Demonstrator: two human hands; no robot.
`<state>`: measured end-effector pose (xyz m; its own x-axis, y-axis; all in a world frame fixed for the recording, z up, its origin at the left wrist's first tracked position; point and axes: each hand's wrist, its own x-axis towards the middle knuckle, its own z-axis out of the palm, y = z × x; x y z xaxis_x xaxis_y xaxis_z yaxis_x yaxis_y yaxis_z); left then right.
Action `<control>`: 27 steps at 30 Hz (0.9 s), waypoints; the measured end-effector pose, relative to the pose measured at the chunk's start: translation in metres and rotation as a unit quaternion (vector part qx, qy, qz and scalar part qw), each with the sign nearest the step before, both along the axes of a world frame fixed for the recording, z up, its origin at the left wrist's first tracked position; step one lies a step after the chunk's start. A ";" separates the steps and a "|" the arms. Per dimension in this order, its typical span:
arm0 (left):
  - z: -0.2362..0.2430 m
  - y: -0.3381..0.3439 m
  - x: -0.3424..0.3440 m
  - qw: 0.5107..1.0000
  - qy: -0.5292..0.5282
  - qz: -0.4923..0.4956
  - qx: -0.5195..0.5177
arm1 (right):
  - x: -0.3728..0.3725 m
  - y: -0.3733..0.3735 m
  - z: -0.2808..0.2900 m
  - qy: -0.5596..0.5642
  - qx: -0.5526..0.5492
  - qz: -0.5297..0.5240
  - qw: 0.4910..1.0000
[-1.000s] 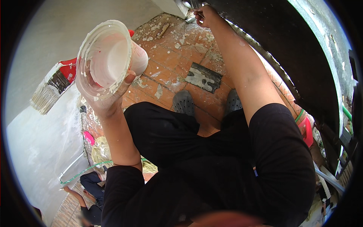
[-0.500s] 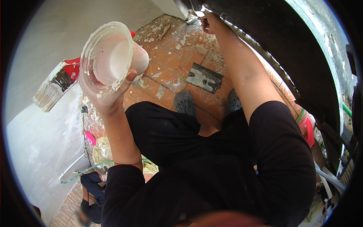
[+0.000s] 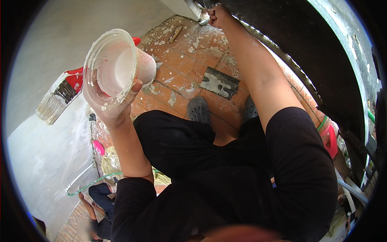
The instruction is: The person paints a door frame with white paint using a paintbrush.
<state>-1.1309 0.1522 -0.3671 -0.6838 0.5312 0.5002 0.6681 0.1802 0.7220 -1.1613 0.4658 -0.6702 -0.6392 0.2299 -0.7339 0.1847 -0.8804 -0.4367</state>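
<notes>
My left hand is wrapped round a clear plastic tub, tilted so its open mouth faces me. White paint coats the inside of the tub. Behind it passes the red handle of a wide, flat paintbrush, whose paint-caked bristles stick out to the left; the same hand seems to hold it against the tub. Far off at the top, my right hand is closed at the corner between the pale wall and a dark panel. A small shiny piece shows beside its fingers, but what they grip is unclear.
A pale wall rises on the left, a dark panel on the right. On the paint-spattered orange tiles lies a dark, paint-smeared rectangular piece near my grey clogs. Another person sits at lower left near a green hose.
My right hand has shifted slightly up and left along the corner. The tub and brush have moved a little down and left. The other person's arm has moved.
</notes>
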 end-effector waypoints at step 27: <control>0.007 -0.004 0.012 0.996 -0.073 -0.005 0.050 | 0.002 -0.035 0.060 -0.067 0.137 -0.118 0.981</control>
